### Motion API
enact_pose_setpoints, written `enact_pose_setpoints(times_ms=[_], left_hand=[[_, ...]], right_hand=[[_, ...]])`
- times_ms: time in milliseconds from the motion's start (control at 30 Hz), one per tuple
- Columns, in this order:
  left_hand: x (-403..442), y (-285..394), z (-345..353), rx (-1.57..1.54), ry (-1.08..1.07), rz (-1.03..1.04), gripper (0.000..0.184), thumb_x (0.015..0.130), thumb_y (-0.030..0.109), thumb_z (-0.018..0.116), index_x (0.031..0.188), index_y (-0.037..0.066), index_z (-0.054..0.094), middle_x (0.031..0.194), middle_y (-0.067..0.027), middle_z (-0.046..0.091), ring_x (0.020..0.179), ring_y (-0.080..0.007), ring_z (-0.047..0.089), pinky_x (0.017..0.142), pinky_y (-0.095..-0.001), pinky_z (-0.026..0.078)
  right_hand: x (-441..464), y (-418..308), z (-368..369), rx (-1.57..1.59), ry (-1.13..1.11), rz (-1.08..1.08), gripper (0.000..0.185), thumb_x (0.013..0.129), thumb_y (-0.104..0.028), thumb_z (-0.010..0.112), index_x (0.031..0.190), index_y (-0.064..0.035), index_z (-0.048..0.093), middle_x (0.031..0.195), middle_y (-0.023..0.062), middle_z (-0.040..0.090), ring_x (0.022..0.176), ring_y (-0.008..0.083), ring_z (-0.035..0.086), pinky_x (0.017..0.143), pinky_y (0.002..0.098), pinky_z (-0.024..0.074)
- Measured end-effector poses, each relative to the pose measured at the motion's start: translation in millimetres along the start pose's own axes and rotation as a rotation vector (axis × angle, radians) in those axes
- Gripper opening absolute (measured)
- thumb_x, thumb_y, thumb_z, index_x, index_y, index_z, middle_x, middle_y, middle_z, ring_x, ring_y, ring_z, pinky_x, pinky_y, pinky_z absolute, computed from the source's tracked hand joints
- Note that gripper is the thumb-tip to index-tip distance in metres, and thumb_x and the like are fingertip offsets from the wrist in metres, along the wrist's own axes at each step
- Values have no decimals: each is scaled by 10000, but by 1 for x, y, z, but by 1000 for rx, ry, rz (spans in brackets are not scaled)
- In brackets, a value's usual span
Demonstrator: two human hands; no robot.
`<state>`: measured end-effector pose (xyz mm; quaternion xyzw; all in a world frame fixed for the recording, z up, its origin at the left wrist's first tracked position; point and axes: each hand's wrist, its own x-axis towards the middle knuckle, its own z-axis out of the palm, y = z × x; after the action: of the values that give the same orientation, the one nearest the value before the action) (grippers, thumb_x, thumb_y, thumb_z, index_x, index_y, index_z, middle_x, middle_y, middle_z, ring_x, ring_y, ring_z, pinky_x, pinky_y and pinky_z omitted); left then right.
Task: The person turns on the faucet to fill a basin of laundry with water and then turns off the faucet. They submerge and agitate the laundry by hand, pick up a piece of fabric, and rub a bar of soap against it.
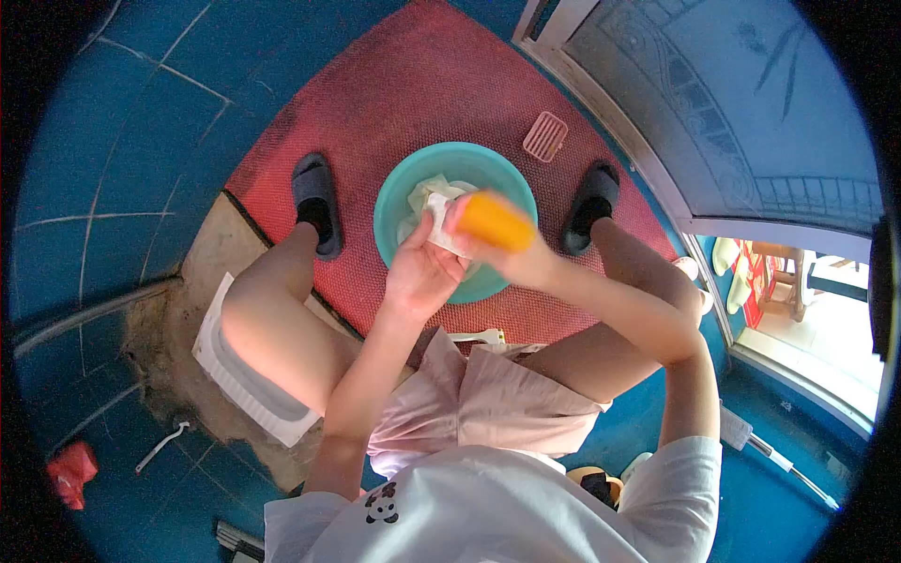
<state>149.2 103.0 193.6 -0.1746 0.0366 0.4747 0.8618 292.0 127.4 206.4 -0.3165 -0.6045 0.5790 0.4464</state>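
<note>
Head view — teal basin, white cloth inside.

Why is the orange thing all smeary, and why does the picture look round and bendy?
In the head view, the orange thing and right hand are blurred, probably by fast moving; the basin rim is sharper. Also there, the wide lens likely bends the tile lines and blackens the corners; the floor outside glares white.

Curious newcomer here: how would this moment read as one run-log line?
left hand: holds white cloth | right hand: grips blurred orange object | both: over teal basin | basin: on red mat
</note>
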Motion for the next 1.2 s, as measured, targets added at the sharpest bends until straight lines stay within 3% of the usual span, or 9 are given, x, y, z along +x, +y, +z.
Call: enact_pose_setpoints(times_ms=[233, 367, 433, 500, 567, 633, 700, 733, 1200], left_hand=[[0, -10, 16, 135, 178, 103, 349, 914, 252, 310, 1154, 34, 439, 1135, -94, 515, 1039, -210, 496, 905, -350, 387], [-1, -3, 4, 74, 121, 77, 359, 916, 254, 298, 1165, 29, 426, 1153, -103, 500, 1061, -213, 478, 926, -363, 367], [-3, -3, 4, -23, 40, 66, 371, 917, 256, 290, 1179, 24, 413, 1178, -114, 481, 1077, -220, 465, 934, -366, 361], [-1, -4, 9, 49, -84, 35, 426, 923, 290, 250, 1244, 22, 332, 1257, -81, 416, 1118, -186, 423, 948, -321, 336], [0, -8, 18, 162, 67, 71, 428, 922, 293, 254, 1244, 22, 332, 1253, -85, 420, 1112, -188, 430, 936, -316, 345], [0, -3, 10, 280, 225, 106, 430, 921, 297, 258, 1243, 22, 333, 1250, -90, 425, 1106, -189, 438, 924, -311, 355], [-1, 7, -3, 18, -70, -14, 422, 920, 292, 272, 1238, 25, 342, 1244, -85, 432, 1089, -193, 457, 894, -306, 379], [-2, 1, 0, 50, -88, 53, 410, 915, 293, 297, 1218, 27, 368, 1221, -76, 457, 1064, -183, 476, 865, -291, 399], [-6, -9, 5, 86, 128, 22, 349, 920, 247, 290, 1168, 46, 431, 1117, -59, 518, 1044, -180, 487, 880, -322, 404]], right_hand=[[2, -1, -6, 63, 29, 124, 302, 782, -85, 582, 1063, -39, 483, 963, 50, 562, 922, 136, 522, 821, 278, 403], [-4, 0, 4, -178, -63, -140, 283, 784, -47, 568, 1057, -35, 493, 1021, 80, 552, 978, 173, 516, 847, 288, 396], [8, 0, -8, 71, 65, 214, 314, 769, -70, 598, 1064, -40, 495, 1034, 94, 544, 1024, 188, 487, 868, 308, 380], [9, 11, -5, 194, 71, 183, 313, 760, -81, 610, 1054, -44, 508, 1024, 100, 547, 1017, 206, 491, 871, 319, 378], [-5, 8, 12, -380, 95, -262, 272, 780, -117, 595, 1025, -44, 502, 933, 77, 573, 881, 184, 552, 819, 306, 411], [-7, 2, 14, -196, -61, -168, 268, 782, -134, 595, 1016, -41, 506, 957, 76, 563, 891, 184, 548, 816, 306, 412], [-1, 5, 8, -323, -42, -282, 284, 773, -126, 601, 1024, -36, 502, 964, 74, 555, 881, 181, 547, 801, 304, 415], [1, -2, 6, -28, 25, 20, 292, 766, -117, 607, 1025, -36, 502, 959, 78, 553, 888, 197, 538, 803, 311, 410], [-9, -4, 7, -153, 10, -60, 187, 772, 4, 551, 946, -34, 496, 944, 67, 518, 944, 160, 504, 864, 289, 376]])
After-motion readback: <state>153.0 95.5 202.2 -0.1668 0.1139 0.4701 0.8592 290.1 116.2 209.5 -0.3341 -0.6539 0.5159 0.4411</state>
